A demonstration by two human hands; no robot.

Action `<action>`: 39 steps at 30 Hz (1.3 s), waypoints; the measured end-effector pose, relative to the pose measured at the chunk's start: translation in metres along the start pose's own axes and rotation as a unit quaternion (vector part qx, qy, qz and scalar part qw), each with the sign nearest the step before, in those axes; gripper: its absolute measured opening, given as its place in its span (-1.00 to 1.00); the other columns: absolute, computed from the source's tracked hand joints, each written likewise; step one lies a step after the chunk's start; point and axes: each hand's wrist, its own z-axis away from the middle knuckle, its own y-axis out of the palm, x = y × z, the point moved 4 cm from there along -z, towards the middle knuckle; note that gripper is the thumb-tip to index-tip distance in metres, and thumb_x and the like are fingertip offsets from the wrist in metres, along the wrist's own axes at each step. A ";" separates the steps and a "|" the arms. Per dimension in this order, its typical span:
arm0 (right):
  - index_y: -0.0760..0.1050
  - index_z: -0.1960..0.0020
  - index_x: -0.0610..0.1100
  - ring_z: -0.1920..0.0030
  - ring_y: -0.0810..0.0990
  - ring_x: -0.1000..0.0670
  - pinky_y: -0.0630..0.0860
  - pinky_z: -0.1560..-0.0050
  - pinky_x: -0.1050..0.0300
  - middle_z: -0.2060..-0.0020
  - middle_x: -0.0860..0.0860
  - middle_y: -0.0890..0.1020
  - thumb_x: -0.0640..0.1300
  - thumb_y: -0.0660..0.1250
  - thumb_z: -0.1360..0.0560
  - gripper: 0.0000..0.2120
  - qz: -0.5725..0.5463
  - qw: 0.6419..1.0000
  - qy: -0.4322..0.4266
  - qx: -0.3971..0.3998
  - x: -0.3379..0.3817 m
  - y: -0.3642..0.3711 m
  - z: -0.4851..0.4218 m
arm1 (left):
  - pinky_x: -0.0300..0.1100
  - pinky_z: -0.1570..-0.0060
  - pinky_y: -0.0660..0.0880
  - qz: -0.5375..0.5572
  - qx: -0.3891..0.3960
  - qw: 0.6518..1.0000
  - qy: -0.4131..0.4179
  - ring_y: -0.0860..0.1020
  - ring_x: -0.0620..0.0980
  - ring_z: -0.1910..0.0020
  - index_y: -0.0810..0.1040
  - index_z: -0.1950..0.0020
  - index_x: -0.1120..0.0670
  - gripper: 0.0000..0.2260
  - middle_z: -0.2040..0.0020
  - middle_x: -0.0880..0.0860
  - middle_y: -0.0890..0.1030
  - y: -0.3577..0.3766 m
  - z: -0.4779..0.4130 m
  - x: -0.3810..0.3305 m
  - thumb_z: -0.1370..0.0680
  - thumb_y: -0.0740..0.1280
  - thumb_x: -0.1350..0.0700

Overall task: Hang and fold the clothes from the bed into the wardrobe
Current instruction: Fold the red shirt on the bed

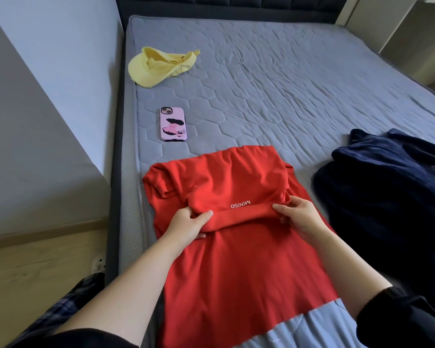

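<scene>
So the red shirt (pixel 239 259) lies flat at the bed's (pixel 286 84) near edge; left hand (pixel 189 223) and right hand (pixel 299 213) each pinch its folded-over edge, probably keeping the crease straight.

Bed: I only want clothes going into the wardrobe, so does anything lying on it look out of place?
Yes: a phone in a pink case lies face down near the left edge of the mattress, beyond the red shirt. It is no garment. Nothing looks spilled or damaged.

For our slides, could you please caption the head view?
The left hand and right hand grip a folded red shirt on a bed.
</scene>
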 end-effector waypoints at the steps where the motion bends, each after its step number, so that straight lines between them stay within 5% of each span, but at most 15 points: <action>1: 0.52 0.27 -0.19 0.53 0.42 0.06 0.39 0.47 0.24 0.45 -0.07 0.51 -0.33 0.45 -0.41 -0.85 0.009 1.000 0.006 -0.017 0.000 -0.001 0.000 | -0.06 0.14 0.63 0.002 -0.025 1.000 -0.003 0.63 -0.03 0.10 0.61 -0.08 0.14 -0.81 0.08 0.02 0.65 -0.001 -0.001 0.001 -0.51 0.41 0.10; 4: 0.52 0.27 -0.17 0.52 0.46 0.06 0.42 0.51 0.26 0.44 -0.07 0.55 -0.29 0.44 -0.42 -0.85 0.029 0.998 0.053 -0.022 -0.003 -0.004 0.000 | 0.13 -0.10 0.55 0.011 -0.072 0.997 -0.026 0.63 0.16 -0.02 0.63 0.07 0.12 -0.89 0.02 0.18 0.67 -0.004 0.001 0.005 -0.51 0.42 0.09; 6: 0.55 0.15 -0.18 0.39 0.52 0.05 0.47 0.43 0.24 0.36 -0.06 0.57 -0.26 0.42 -0.45 -0.94 0.031 0.996 0.083 0.009 -0.004 -0.004 0.001 | 0.07 -0.11 0.56 0.046 -0.053 0.996 -0.047 0.63 0.09 -0.01 0.63 0.01 0.11 -0.88 0.03 0.11 0.68 -0.003 0.002 0.008 -0.49 0.43 0.12; 11: 0.57 0.09 -0.20 0.31 0.56 0.04 0.54 0.35 0.22 0.25 -0.06 0.60 -0.26 0.39 -0.48 -0.98 -0.039 0.998 0.043 0.025 0.000 0.004 0.000 | -0.10 0.08 0.60 0.135 -0.003 0.989 -0.058 0.64 -0.05 0.09 0.59 -0.04 0.05 -0.83 0.06 0.00 0.68 0.002 0.004 0.004 -0.47 0.44 0.19; 16: 0.58 0.21 -0.17 0.36 0.44 0.06 0.41 0.38 0.21 0.33 -0.05 0.51 -0.18 0.42 -0.47 -0.89 -0.084 0.990 -0.042 -0.109 0.006 -0.001 -0.009 | -0.18 0.30 0.60 0.232 -0.035 0.972 -0.024 0.66 -0.09 0.23 0.61 0.03 0.07 -0.89 0.19 -0.02 0.70 0.000 0.001 -0.009 -0.49 0.40 0.24; 18: 0.53 0.31 -0.15 0.47 0.44 0.08 0.39 0.50 0.25 0.41 -0.03 0.48 -0.12 0.45 -0.44 -0.80 0.013 0.990 -0.023 -0.141 0.000 -0.007 -0.010 | -0.22 0.45 0.55 0.198 -0.070 0.973 -0.095 0.65 -0.03 0.39 0.57 0.07 0.14 -0.97 0.32 0.07 0.67 -0.004 0.004 0.003 -0.53 0.35 0.20; 21: 0.47 0.26 -0.14 0.52 0.58 -0.04 0.56 0.52 0.11 0.38 -0.04 0.56 -0.05 0.44 -0.45 -0.77 0.206 0.969 0.042 -0.126 -0.014 -0.006 -0.008 | -0.28 0.61 0.44 0.072 -0.096 0.972 -0.204 0.59 0.07 0.56 0.50 0.20 0.28 -0.68 0.48 0.19 0.61 -0.010 0.010 0.019 -0.56 0.16 0.05; 23: 0.46 0.17 -0.14 0.40 0.63 -0.10 0.59 0.34 0.05 0.30 -0.02 0.59 0.09 0.39 -0.43 -0.70 0.255 0.954 0.024 -0.158 -0.011 -0.006 -0.009 | -0.16 0.52 0.54 0.059 -0.123 0.976 -0.168 0.62 0.11 0.48 0.53 0.24 0.24 -0.63 0.38 0.20 0.64 -0.016 0.002 0.013 -0.55 0.17 -0.03; 25: 0.45 0.15 -0.13 0.26 0.59 -0.10 0.49 0.21 0.07 0.25 -0.03 0.58 0.20 0.34 -0.41 -0.62 0.231 0.955 0.015 -0.185 -0.006 -0.006 -0.013 | 0.05 0.19 0.63 0.063 -0.160 0.980 -0.099 0.66 0.12 0.25 0.53 0.25 0.09 -0.72 0.21 0.14 0.64 -0.025 -0.010 0.003 -0.54 0.24 -0.06; 27: 0.46 0.19 -0.11 0.25 0.54 -0.05 0.41 0.21 0.10 0.25 -0.02 0.57 0.21 0.32 -0.41 -0.63 0.156 0.967 0.026 -0.199 -0.003 -0.007 -0.021 | 0.04 -0.04 0.57 0.103 -0.173 0.976 -0.083 0.60 0.12 0.10 0.50 0.22 0.01 -0.80 0.12 0.10 0.59 -0.031 -0.016 -0.001 -0.54 0.31 -0.06; 32: 0.54 -0.07 -0.17 0.09 0.58 -0.05 0.53 -0.01 0.05 0.07 -0.05 0.61 0.10 0.41 -0.43 -0.62 -0.028 0.974 0.100 -0.202 0.004 -0.016 -0.052 | 0.01 -0.11 0.52 0.137 -0.201 0.968 -0.058 0.60 0.18 0.02 0.58 -0.02 0.24 -0.72 -0.01 0.22 0.64 -0.034 -0.026 -0.007 -0.48 0.42 0.03; 36: 0.57 -0.03 -0.10 0.17 0.58 -0.02 0.54 0.09 0.11 0.17 -0.04 0.62 0.01 0.41 -0.47 -0.79 0.025 0.981 0.078 -0.175 0.009 -0.017 -0.071 | -0.10 0.18 0.60 0.172 -0.171 0.967 -0.082 0.63 0.04 0.29 0.58 0.06 0.15 -0.90 0.18 0.10 0.62 -0.037 -0.036 -0.013 -0.50 0.42 0.14; 39: 0.50 0.28 -0.14 0.41 0.41 0.02 0.38 0.36 0.13 0.42 -0.03 0.47 -0.04 0.38 -0.50 -0.75 0.113 0.971 0.052 -0.203 0.007 -0.023 -0.075 | -0.23 0.49 0.55 0.240 -0.200 0.945 -0.102 0.60 -0.02 0.37 0.54 0.19 0.11 -0.90 0.25 0.07 0.59 -0.052 -0.044 -0.012 -0.51 0.38 0.24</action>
